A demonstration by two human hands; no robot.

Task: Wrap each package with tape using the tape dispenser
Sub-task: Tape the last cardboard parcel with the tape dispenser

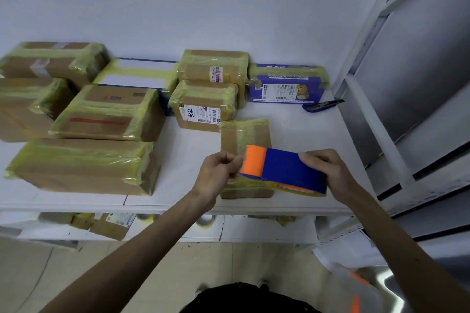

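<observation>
A blue tape dispenser [284, 171] with an orange front end is held in the air by my right hand [326, 173], which grips its rear. My left hand [218, 175] is at the orange end, its fingers pinching the tape end there. Below both hands lies a flat brown package [245, 134] with yellowish tape over its top and lower edge; the dispenser covers its middle. Several more cardboard packages [109, 112] wrapped in the same tape lie to the left and behind on the white shelf [188, 160].
A purple box [284, 86] stands at the back right with a blue utility knife [321, 105] beside it. Grey metal shelf posts [381, 134] rise at the right. A lower shelf holds tape rolls [204, 221] and small parcels [109, 225].
</observation>
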